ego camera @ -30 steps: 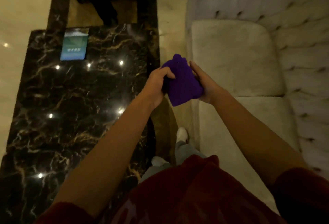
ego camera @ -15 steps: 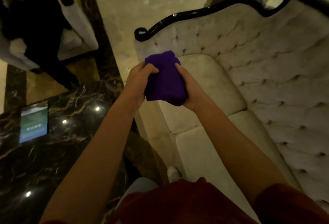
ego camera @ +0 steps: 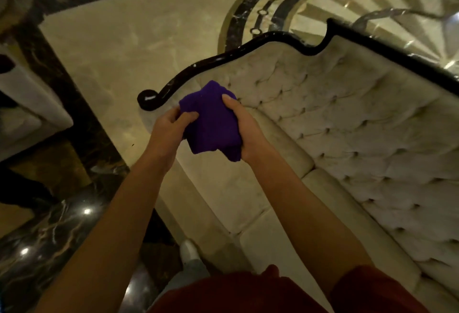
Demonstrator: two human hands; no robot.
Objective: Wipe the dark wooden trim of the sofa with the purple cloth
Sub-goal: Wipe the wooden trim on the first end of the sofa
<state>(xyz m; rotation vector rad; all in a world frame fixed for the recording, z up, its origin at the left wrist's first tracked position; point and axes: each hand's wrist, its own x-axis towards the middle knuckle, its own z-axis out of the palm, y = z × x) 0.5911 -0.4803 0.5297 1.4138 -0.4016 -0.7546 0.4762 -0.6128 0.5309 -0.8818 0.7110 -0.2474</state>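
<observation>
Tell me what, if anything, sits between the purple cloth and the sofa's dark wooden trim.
Nothing visible does. The purple cloth is bunched between the left hand and right hand, held in the air just short of the dark wooden trim. The trim's curled end and upper rail show bare, with nothing lying on them.

The cloth [ego camera: 211, 124] is a deep, even purple with no pattern on it. The sofa [ego camera: 347, 138] is off-white, its back quilted in a diamond pattern of buttoned tufts, and its seat cushions are plain cream. The trim [ego camera: 223, 58] along its top edge is glossy black-brown. The floor [ego camera: 139, 46] is pale beige marble with faint veining, inlaid with a dark curved band of small pale rings. The worktop [ego camera: 44, 233] is black marble streaked with white and gold veins. The person's sleeves [ego camera: 367, 288] are dark red.
</observation>
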